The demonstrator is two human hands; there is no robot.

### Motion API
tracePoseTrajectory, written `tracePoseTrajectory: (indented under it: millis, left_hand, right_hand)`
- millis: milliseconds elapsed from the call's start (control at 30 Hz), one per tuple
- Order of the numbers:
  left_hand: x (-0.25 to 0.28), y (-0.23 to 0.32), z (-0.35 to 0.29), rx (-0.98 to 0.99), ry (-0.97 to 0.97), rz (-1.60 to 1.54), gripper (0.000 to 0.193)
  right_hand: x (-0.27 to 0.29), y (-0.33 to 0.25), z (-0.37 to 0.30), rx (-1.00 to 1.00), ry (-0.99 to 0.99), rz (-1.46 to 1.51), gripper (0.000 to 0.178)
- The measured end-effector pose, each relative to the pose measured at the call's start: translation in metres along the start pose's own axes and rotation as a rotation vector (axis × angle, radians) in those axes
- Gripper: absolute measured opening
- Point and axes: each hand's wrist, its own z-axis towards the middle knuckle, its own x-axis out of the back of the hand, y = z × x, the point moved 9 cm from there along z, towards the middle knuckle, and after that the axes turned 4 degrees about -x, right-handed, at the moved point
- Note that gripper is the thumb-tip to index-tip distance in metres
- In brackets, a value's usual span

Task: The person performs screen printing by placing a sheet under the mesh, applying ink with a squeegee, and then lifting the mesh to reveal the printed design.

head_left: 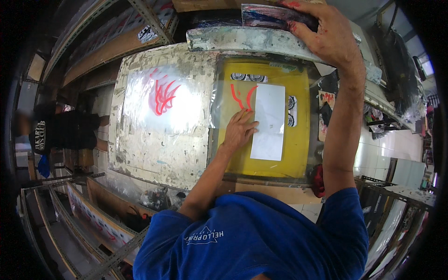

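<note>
My left hand (240,129) lies over a yellow printing screen (273,168), fingers stretched out at the lower end of some red strokes (242,97). Its fingertips touch the left edge of a white paper sheet (268,135) on the screen. Up at the far edge, my right hand (322,35) has its ink-smeared fingers and thumb around a flat, ink-stained squeegee (266,16). To the left, a clear plastic sheet (186,114) with a red flame-like print (163,98) covers part of a paint-spotted board (154,158).
A stained pale bar (224,39) runs along the table's far side. Metal shelving (107,51) stands far left, with racks (84,214) near left. A person in black (65,130) is beyond the board's left edge. A red object (318,181) sits by the screen's near right corner.
</note>
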Motion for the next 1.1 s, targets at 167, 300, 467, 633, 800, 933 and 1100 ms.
tracePoseTrajectory:
  millis: [167,300,467,633,800,933,1100]
  left_hand:
    - [-0.006,-0.003,0.005,-0.028,0.012,-0.046,0.028]
    - [-0.012,-0.001,0.007,-0.025,-0.003,-0.052,0.035]
    - [-0.014,0.004,0.008,-0.023,-0.029,-0.025,0.039]
    - [-0.015,0.007,0.008,-0.035,-0.025,-0.010,0.039]
    - [-0.013,0.011,0.011,-0.052,-0.002,0.013,0.040]
    - [-0.015,0.012,0.013,-0.051,-0.028,0.032,0.041]
    - [-0.015,0.016,0.014,-0.057,-0.030,0.016,0.041]
  right_hand:
    - [0.001,-0.003,0.000,0.037,0.041,-0.032,0.043]
    - [0.001,-0.002,-0.001,0.042,0.054,-0.048,0.044]
    - [-0.001,0.002,-0.002,0.016,0.055,-0.093,0.045]
    - [0.000,0.003,-0.002,-0.012,0.047,-0.096,0.044]
    - [-0.001,-0.007,-0.001,0.072,0.048,-0.128,0.044]
    - [0.005,-0.020,-0.014,-0.003,0.077,-0.155,0.044]
    - [0.000,-0.004,-0.003,0.076,0.079,-0.110,0.043]
